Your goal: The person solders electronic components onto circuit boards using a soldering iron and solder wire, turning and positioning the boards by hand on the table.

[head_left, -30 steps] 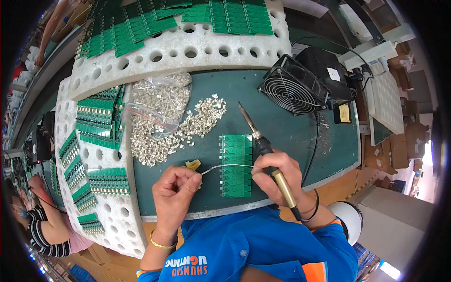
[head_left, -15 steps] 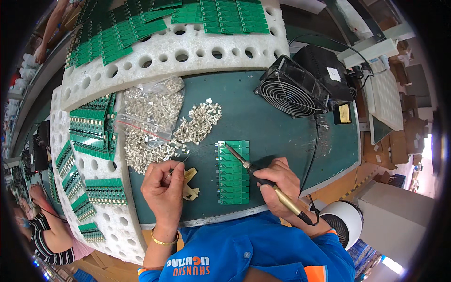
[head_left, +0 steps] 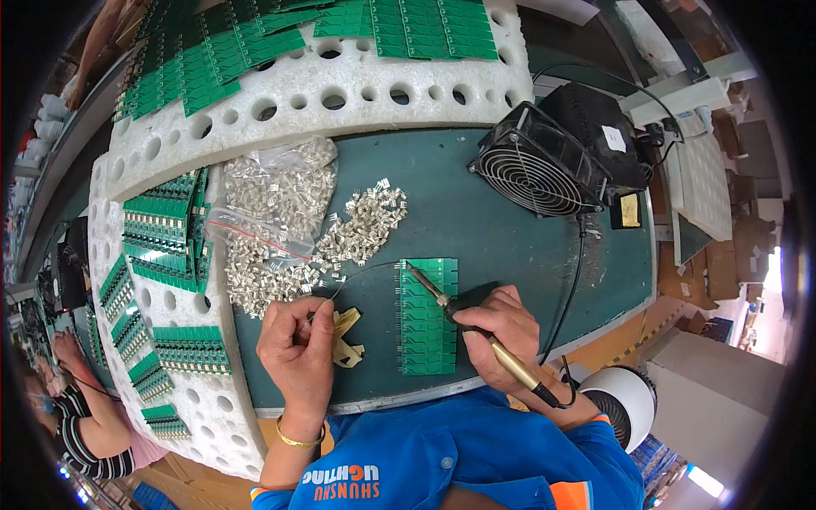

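A green circuit board panel [head_left: 429,327] lies on the dark green tabletop in front of me, with pins sticking out along its left edge. My right hand [head_left: 501,336] grips a soldering iron [head_left: 516,364]; its tip rests at the panel's top left corner. Between the thumb and fingers of my left hand [head_left: 297,344] is a thin solder wire [head_left: 365,271], which curves across to that same corner. Beside the left hand lies a crumpled piece of yellowish tape [head_left: 347,338]. Loose small white connectors [head_left: 361,228] are heaped beyond it.
A clear plastic bag [head_left: 280,191] of connectors lies at the left. White foam boards [head_left: 365,95] with holes carry green panels at the back and left. A black fan [head_left: 535,161] stands at the back right, near a yellow sponge [head_left: 629,211]. Another person's arm [head_left: 85,374] shows far left.
The view has shifted slightly, so the panel and table appear a little to the right. The iron's tip and the solder wire stay at the panel's top left corner.
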